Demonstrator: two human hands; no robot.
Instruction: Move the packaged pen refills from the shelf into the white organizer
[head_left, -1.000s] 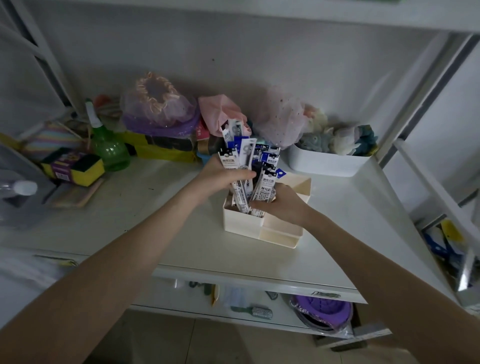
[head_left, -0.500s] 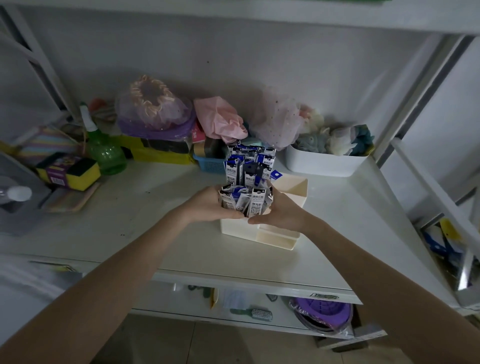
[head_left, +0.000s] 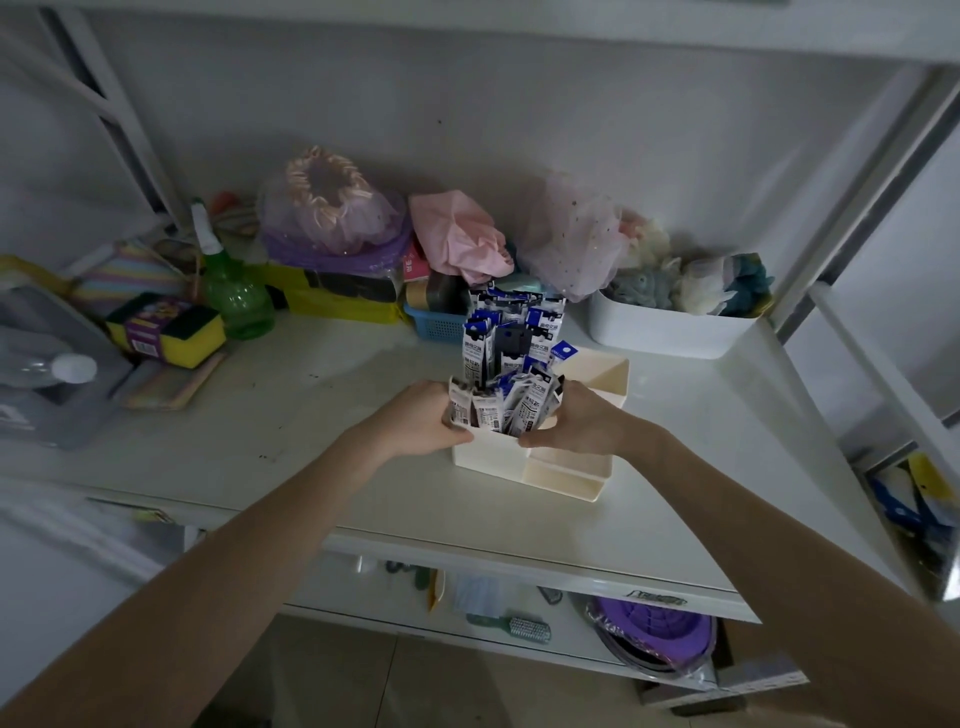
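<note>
Both bare forearms reach forward from the lower corners of the view and converge toward the middle. The left hand (head_left: 415, 418) lies palm inward, its fingers curled round the left side of the refills (head_left: 501, 408), thumb low along the front. The right hand (head_left: 579, 418) mirrors it, fingers wrapped on the right side, thumb pointing left toward the other hand. The two hands face each other, close but apart, cupping what stands between them. Wrists are straight and level.

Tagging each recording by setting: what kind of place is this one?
Probably a home storage or utility nook: white metal shelving crowded with household odds and ends, such as a green spray bottle, packaged sponges and a hairbrush on the lower shelf.
</note>
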